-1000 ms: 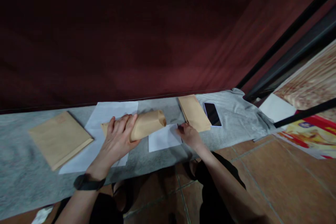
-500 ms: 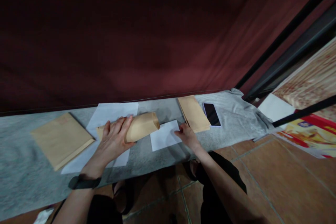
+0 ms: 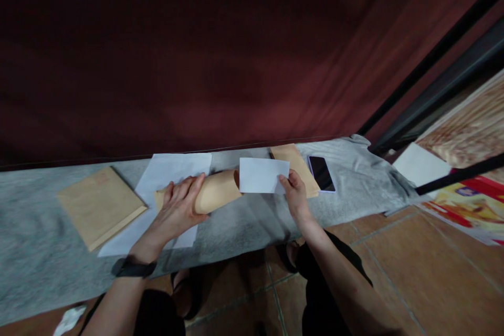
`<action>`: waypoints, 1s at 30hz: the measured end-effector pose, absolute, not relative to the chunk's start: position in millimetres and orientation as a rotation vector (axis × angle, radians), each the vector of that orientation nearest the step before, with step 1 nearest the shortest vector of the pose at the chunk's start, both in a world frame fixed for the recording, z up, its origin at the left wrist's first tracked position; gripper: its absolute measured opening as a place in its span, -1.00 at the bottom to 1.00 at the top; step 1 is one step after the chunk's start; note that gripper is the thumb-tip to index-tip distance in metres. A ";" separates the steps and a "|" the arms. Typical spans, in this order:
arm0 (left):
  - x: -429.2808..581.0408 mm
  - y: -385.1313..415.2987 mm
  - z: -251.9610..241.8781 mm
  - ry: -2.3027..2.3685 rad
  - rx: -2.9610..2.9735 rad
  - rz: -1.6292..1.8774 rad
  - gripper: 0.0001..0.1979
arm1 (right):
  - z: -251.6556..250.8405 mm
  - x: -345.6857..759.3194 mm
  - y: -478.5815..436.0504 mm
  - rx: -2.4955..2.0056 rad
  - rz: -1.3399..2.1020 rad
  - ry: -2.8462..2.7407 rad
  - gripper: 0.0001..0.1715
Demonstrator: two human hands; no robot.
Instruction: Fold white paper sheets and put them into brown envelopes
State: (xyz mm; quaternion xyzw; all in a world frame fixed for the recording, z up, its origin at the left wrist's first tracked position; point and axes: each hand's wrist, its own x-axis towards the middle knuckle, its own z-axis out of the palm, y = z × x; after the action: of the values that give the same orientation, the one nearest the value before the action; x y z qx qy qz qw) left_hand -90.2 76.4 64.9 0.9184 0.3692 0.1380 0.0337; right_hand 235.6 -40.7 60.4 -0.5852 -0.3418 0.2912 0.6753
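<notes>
My left hand (image 3: pixel 179 209) is wrapped round a brown envelope (image 3: pixel 217 193) bowed open into a tube, its mouth facing right. My right hand (image 3: pixel 293 192) pinches a folded white sheet (image 3: pixel 260 175) by its right edge and holds it lifted off the surface, its left edge right at the envelope's mouth. Under my left hand lie white paper sheets (image 3: pixel 169 169) on the grey cloth (image 3: pixel 236 220). A dark band sits on my left wrist.
A stack of brown envelopes (image 3: pixel 98 205) lies at the left. Another brown envelope stack (image 3: pixel 301 165) and a dark phone (image 3: pixel 322 172) lie at the right. A dark red curtain hangs behind the grey cloth. Tiled floor, black rails and printed material are at the right.
My right hand took hold of the folded white sheet, which lay flat on the cloth, and lifted it up and left to the envelope's mouth. My left hand kept its grip on the envelope.
</notes>
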 end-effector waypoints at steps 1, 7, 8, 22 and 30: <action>-89.9 76.4 64.9 1.134 2.823 0.421 0.07 | 59.5 235.7 -40.1 -1.323 0.643 -0.761 -0.63; -89.9 76.1 64.1 1.117 2.836 0.426 0.11 | 54.7 243.7 -36.5 -1.302 0.660 -0.731 -0.63; -89.8 75.9 64.4 1.121 2.841 0.428 0.11 | 54.0 243.7 -36.3 -1.309 0.673 -0.744 -0.64; -88.0 76.2 63.6 1.092 2.890 0.504 0.05 | 48.6 255.8 -32.7 -1.460 0.772 -0.937 -0.59; -77.7 71.5 64.9 1.041 2.944 0.519 0.06 | 46.5 241.3 -34.6 -1.406 0.939 -0.791 -0.51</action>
State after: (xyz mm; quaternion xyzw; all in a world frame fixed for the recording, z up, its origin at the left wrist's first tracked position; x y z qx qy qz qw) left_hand -77.7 71.5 64.9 0.9300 0.3288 0.1640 -0.0121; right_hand 241.3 -34.6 46.5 -0.6052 -0.3407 0.4042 0.5952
